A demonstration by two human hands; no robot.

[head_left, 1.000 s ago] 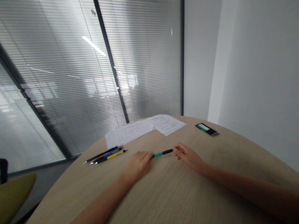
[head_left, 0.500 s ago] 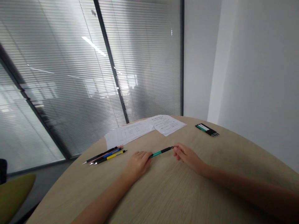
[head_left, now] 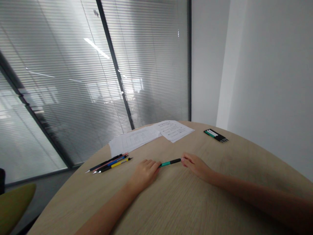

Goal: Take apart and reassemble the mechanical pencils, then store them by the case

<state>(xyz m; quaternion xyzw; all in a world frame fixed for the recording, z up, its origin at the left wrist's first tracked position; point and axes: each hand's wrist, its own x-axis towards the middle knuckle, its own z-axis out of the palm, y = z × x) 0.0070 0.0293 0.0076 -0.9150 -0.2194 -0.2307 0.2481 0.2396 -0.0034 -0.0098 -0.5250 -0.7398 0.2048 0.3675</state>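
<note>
A green and black pen (head_left: 170, 162) is held level just above the round wooden table (head_left: 186, 202), between both hands. My left hand (head_left: 144, 172) pinches its green end with curled fingers, knuckles resting on the table. My right hand (head_left: 195, 164) pinches the black end with fingertips closed.
Several pens and pencils (head_left: 110, 163) lie in a row to the left of my left hand. Two printed sheets of paper (head_left: 149, 134) rest at the far edge. A small bunch of black pens (head_left: 216, 135) lies at the far right. Glass walls with blinds stand behind; a green chair (head_left: 14, 202) sits lower left.
The pen tilted up slightly at its black end half a second ago and is now level again. Both hands have stayed almost in place.
</note>
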